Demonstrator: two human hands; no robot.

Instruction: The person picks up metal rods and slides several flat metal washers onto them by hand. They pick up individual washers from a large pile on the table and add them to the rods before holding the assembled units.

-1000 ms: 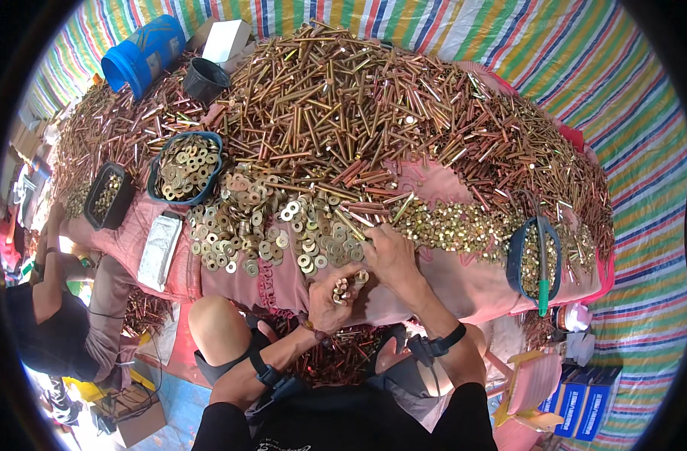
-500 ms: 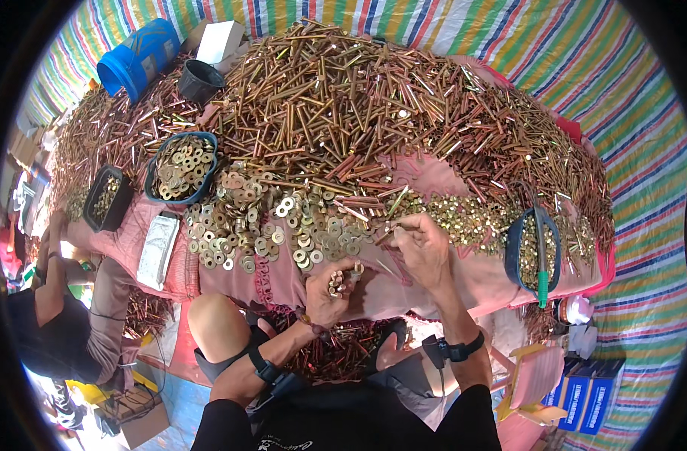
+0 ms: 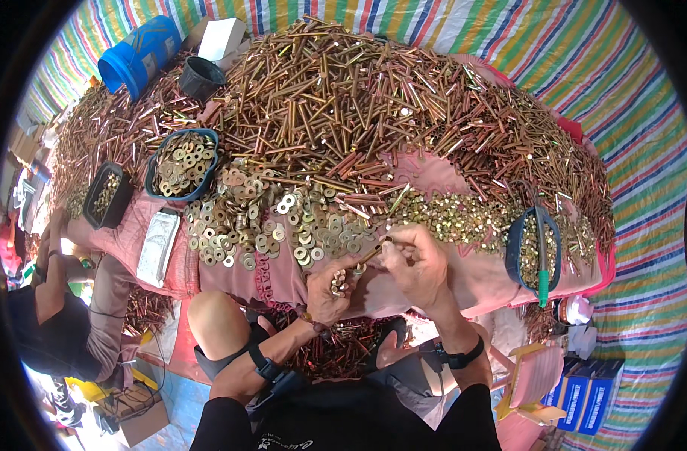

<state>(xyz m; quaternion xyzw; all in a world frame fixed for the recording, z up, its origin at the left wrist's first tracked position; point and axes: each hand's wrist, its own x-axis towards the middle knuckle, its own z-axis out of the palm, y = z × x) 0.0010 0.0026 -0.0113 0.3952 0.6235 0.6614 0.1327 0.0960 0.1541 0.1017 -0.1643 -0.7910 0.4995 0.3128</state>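
Observation:
My left hand (image 3: 329,293) is closed around a bundle of short metal bolts (image 3: 339,286), their ends showing between the fingers. From its fingertips a brass-coloured bolt (image 3: 371,254) slants up toward my right hand (image 3: 417,264). The right fingers are pinched at the far end of that bolt; whether a nut sits there is hidden. Loose flat washers (image 3: 313,233) lie just beyond my left hand. Beyond my right hand spreads a band of small nuts (image 3: 464,218).
A large heap of bolts (image 3: 321,90) covers the back. Around it stand a washer-filled basin (image 3: 215,167), a dark tray (image 3: 125,201), a nut basket (image 3: 514,259) with a green-handled tool (image 3: 542,282), a black pot (image 3: 200,81) and a blue bucket (image 3: 144,56). Another person (image 3: 54,323) sits at left.
My right hand has come slightly nearer to me, and the bolt in its fingers now reaches my left fingertips. The left hand has stayed almost in place with its bundle.

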